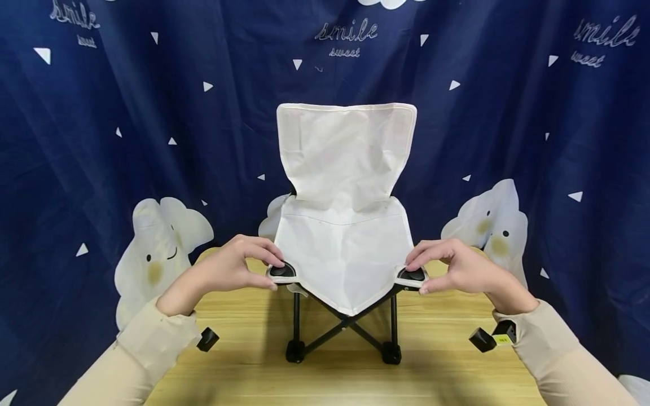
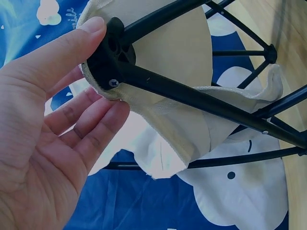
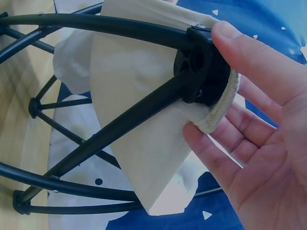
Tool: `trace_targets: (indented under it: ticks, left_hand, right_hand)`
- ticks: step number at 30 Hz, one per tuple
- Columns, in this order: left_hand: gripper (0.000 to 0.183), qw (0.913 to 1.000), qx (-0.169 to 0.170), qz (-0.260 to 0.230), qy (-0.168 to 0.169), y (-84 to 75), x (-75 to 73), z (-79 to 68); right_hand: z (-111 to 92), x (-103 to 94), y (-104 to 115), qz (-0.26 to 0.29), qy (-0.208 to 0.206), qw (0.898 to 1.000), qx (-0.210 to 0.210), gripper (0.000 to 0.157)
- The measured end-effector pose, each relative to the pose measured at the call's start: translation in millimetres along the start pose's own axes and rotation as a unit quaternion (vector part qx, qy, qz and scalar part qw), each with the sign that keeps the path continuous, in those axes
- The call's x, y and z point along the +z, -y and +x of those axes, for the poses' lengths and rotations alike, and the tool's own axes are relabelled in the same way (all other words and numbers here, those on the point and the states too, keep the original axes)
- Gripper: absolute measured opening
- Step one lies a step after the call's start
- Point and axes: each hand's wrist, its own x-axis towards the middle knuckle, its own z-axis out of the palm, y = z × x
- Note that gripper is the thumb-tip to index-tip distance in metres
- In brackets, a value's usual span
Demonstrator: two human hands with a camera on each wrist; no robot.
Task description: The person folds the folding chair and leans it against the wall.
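A folding chair (image 1: 345, 242) with white fabric and black legs stands unfolded in the head view, its backrest away from me. My left hand (image 1: 244, 262) pinches the seat's front left corner, thumb below and fingers on top of the black corner piece (image 1: 282, 270). At the front right corner my right hand (image 1: 452, 265) grips the matching corner piece (image 1: 412, 274) the same way. From beneath, the left wrist view shows the thumb against a black plastic joint (image 2: 112, 60) where two tubes meet. A similar joint (image 3: 201, 64) sits under the thumb in the right wrist view.
The chair's feet rest on a light wood-grain table (image 1: 244, 361). Behind it hangs a dark blue curtain (image 1: 203, 141) with white triangles, lettering and smiling clouds. Crossed black tubes (image 1: 345, 323) join the front legs. Small black devices (image 1: 208, 339) are at both wrists.
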Motion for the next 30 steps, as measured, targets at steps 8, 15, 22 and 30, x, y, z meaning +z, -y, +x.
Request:
trace_targets:
  ticks: [8,15,22,30]
  left_hand:
    - [0.032,0.9993,-0.014,0.021,-0.026,-1.0,0.4,3.6]
    - [0.033,0.9987,-0.01,0.021,-0.044,5.2,2.8,6.7]
    - [0.034,0.9979,-0.003,0.025,-0.06,8.2,6.4,5.9]
    - [0.041,0.9916,0.066,0.049,-0.1,10.7,13.5,2.0]
  right_hand:
    - [8,0.3,-2,0.01,-0.016,1.0,0.001,0.048]
    - [13,0.4,-8,0.012,-0.029,0.999,-0.008,0.048]
    - [12,1.4,-7,-0.017,-0.047,0.999,0.004,0.048]
    - [7,2.8,-5,-0.06,-0.055,0.996,0.022,0.045]
